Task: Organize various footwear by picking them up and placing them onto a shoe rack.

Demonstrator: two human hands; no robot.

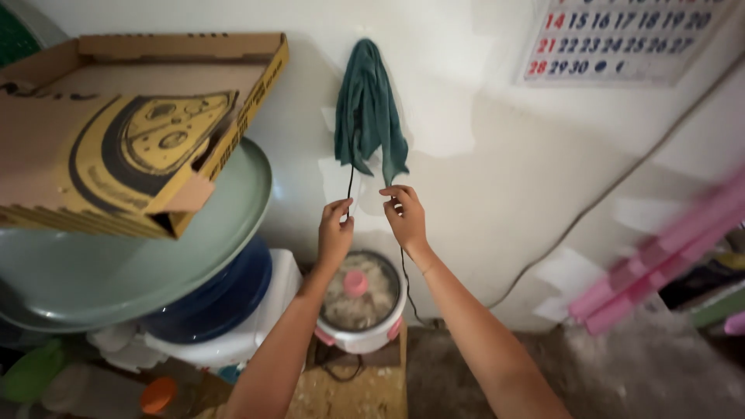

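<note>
A dark green cloth (368, 109) hangs on the white wall ahead of me. Just below it, my left hand (334, 230) and my right hand (405, 216) are raised side by side, each pinching a thin black cord (350, 182). The cord runs up from my left fingers toward the cloth, and another length drops from my right hand down the wall toward the floor. Beneath my hands stands a white rice cooker (361, 299) with a glass lid and a pink knob.
A cardboard pizza box (124, 124) lies on a large pale green basin (116, 264) stacked over a blue basin at left. A wall calendar (621, 35) hangs at top right. Pink blurred strips (660, 256) lean at right. A grey cable crosses the wall.
</note>
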